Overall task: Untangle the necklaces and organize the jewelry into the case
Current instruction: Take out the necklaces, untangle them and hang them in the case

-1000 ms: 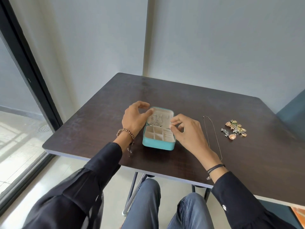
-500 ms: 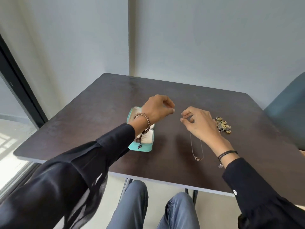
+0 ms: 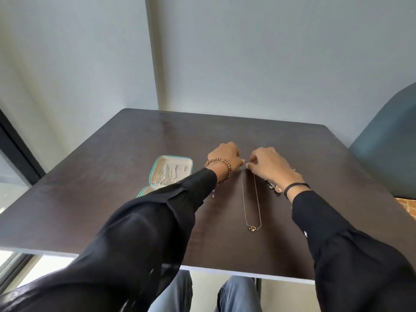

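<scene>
Two knees in jeans (image 3: pixel 238 296) are seen nearest, below the near edge of the table (image 3: pixel 112 172). Black sleeves reach forward over the dark top. On the bare wood between the forearms a thin chain (image 3: pixel 257 199) is laid out, its pendant (image 3: pixel 251 228) resting at the near end and its two strands running away toward the hands. Farther on, the left hand (image 3: pixel 225 157), with a bead bracelet (image 3: pixel 221 168) at the wrist, is curled, its fingertips pinched on the far end of the chain; the right hand (image 3: pixel 269 164), with a black band (image 3: pixel 295 188) on the wrist, is pinched on the same end, so that the two hands nearly touch there. Just beside the right wrist a small heap of charms (image 3: pixel 275 188) is partly hidden by the hand. To the left, the teal case (image 3: pixel 171 171) lies open, its near half covered by the left sleeve, and chains are seen hung in the pale lining of its lid. Beyond the table grey walls are seen, and a blue-grey seat back (image 3: pixel 387 140) at the right.
</scene>
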### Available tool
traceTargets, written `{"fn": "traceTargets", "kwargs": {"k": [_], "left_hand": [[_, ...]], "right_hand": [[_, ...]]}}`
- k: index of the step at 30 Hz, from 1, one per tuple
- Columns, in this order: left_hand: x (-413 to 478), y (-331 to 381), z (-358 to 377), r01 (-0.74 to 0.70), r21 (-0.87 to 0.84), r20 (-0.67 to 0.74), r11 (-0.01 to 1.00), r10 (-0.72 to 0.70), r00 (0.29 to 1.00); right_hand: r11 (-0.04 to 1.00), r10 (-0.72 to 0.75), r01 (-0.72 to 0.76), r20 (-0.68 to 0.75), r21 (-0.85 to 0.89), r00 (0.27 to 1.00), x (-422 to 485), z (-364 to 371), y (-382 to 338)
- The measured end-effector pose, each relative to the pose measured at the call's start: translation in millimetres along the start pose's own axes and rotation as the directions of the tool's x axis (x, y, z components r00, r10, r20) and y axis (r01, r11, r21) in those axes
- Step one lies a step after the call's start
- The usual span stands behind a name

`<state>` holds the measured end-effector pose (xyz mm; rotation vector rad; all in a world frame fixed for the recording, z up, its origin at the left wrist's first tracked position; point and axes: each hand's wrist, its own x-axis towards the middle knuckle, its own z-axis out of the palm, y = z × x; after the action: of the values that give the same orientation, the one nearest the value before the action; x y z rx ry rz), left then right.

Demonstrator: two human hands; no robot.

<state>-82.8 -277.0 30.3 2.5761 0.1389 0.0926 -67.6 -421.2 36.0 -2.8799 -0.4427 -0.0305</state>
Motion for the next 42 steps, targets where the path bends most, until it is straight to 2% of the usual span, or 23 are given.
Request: {"fn": "traceTargets", "kwargs": {"k": [6, 10, 14, 18, 21, 25, 29, 32, 36, 39, 42], "left_hand": [[6.6, 6.4, 3.9, 0.03, 0.122, -0.047, 0.992, -0.025, 0.999], [5.8, 8.5, 2.7, 0.032, 0.159, -0.064, 0.987, -0.022, 0.998], [-5.1, 11.1, 5.5, -0.031, 0.269, -0.102, 0.963, 0.06, 0.993], [-20.1, 14.8, 7.6, -0.112, 0.403, -0.105, 0.908, 0.167, 0.98], [-30.2, 15.4, 5.1, -0.157, 0.394, -0.052, 0.905, 0.193, 0.98], [-42.9, 11.2, -1.4, -0.128, 0.213, -0.035, 0.969, 0.139, 0.99], [-49.0, 6.1, -16.4, -0.102, -0.069, -0.024, 0.992, 0.101, 0.995], [-52.5, 3.1, -27.1, -0.067, -0.291, -0.011, 0.954, 0.066, 0.998], [-62.0, 0.0, -43.1, 0.01, -0.655, 0.089, 0.755, 0.065, 0.994], [-74.0, 1.7, -58.2, 0.013, -0.687, 0.14, 0.726, 0.114, 0.984], [-85.1, 5.1, -70.7, 0.032, -0.683, 0.167, 0.73, 0.113, 0.979]], "right_hand": [[1.0, 0.012, -0.012, -0.025, -0.019, 1.0, 14.0, -0.4, -3.4], [0.999, 0.024, -0.023, 0.008, -0.033, 1.0, 15.7, -6.9, -6.5], [0.995, -0.015, 0.018, 0.024, -0.101, 1.0, 7.9, -5.2, -12.3], [0.956, -0.093, 0.11, 0.073, -0.272, 0.993, -5.6, -7.7, -22.0], [0.934, -0.132, 0.142, 0.052, -0.328, 0.99, -18.0, -4.6, -28.1], [0.965, -0.197, 0.188, -0.032, -0.185, 0.98, -31.6, -2.5, -28.8], [0.97, -0.114, 0.139, -0.132, 0.197, 0.985, -42.1, -17.7, -29.5], [0.912, -0.043, 0.122, -0.206, 0.391, 0.978, -52.1, -30.3, -31.8], [0.826, 0.033, 0.125, -0.268, 0.55, 0.963, -59.0, -40.4, -30.2], [0.692, 0.068, 0.142, -0.26, 0.708, 0.963, -63.6, -44.4, -26.2], [0.56, 0.042, 0.16, -0.22, 0.813, 0.975, -76.6, -49.7, -25.3]]}}
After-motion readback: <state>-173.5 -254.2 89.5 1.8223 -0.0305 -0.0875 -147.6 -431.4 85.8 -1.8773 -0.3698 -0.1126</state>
